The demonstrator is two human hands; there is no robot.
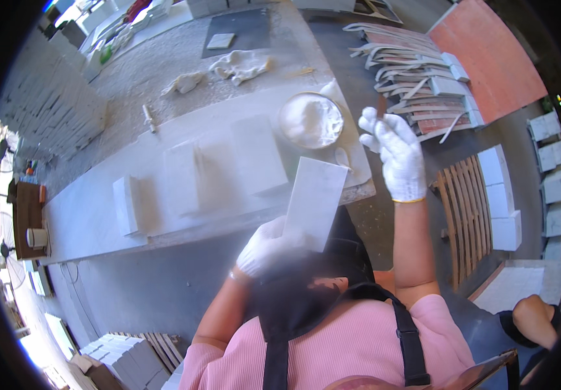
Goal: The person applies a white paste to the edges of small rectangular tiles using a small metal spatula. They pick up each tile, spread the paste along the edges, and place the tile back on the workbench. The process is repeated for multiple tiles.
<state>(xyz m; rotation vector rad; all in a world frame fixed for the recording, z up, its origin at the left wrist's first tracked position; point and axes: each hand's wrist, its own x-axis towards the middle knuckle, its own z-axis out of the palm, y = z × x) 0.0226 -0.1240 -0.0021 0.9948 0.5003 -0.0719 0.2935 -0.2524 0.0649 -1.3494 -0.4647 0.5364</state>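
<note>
My left hand (269,250), in a white glove, grips a white marble-look rectangular tile (316,198) by its lower left part, tilted in front of my body. My right hand (394,148), also gloved, is raised beyond the bench's right end. Its fingers pinch a thin brown strip (381,106), whose kind I cannot make out. Between the hands and farther off, a round bowl of white paste or powder (310,119) stands on the bench. Tile stacks lie to the left: a small one (126,205), a middle one (183,177) and a larger flat one (258,154).
White cloths (240,66) and a small tile (221,41) on a dark sheet lie farther back on the dusty bench (85,214). Tall tile stacks (59,97) stand at left. Wooden pallets (466,221) and strips (397,71) are at right. Another person's arm (534,318) shows lower right.
</note>
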